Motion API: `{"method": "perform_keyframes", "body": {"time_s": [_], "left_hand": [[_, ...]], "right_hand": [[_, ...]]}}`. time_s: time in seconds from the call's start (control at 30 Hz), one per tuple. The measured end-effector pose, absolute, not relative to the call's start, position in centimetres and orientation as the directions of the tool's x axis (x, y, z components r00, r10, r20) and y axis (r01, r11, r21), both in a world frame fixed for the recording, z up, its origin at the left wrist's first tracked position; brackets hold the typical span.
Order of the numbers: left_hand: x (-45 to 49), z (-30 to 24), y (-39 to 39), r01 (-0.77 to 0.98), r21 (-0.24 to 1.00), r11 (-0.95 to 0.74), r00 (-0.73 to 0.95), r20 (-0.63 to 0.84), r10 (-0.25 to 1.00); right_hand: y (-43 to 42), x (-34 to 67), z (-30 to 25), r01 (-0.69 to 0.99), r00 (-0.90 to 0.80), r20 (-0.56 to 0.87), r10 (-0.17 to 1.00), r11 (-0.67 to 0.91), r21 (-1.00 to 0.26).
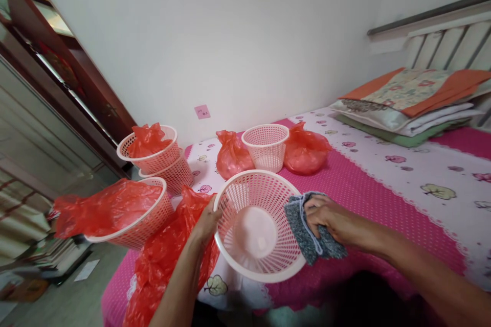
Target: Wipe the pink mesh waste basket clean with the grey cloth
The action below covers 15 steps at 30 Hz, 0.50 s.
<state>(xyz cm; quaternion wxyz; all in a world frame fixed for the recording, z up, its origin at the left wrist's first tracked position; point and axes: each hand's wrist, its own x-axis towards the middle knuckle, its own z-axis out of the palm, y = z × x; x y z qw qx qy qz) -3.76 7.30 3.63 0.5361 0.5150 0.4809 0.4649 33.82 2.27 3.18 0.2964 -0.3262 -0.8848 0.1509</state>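
Note:
My left hand grips the left rim of a pink plastic mesh basket, tilted with its opening toward me over the bed. My right hand is closed on a grey-blue cloth, pressed against the basket's right rim. A crumpled red plastic bag lies under my left forearm. The basket's inside holds nothing.
Another empty pink basket stands farther back between two tied red bags. At left, stacked baskets and one more basket hold red bags. Folded bedding lies at the headboard. The bed's pink cover stretches right.

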Motion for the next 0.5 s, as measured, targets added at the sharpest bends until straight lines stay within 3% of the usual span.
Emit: {"method": "perform_keyframes", "body": {"time_s": [0.37, 0.5], "left_hand": [[-3.5, 2.9, 7.2, 0.079, 0.997, -0.014, 0.093, 0.006, 0.996], [-3.3, 2.7, 6.8, 0.072, 0.997, -0.036, 0.075, 0.030, 0.997]], "right_hand": [[9.9, 33.8, 2.0, 0.574, -0.498, 0.601, 0.626, 0.757, -0.313], [10.0, 31.7, -0.5, 0.576, -0.283, 0.742, 0.608, 0.726, -0.376]]}}
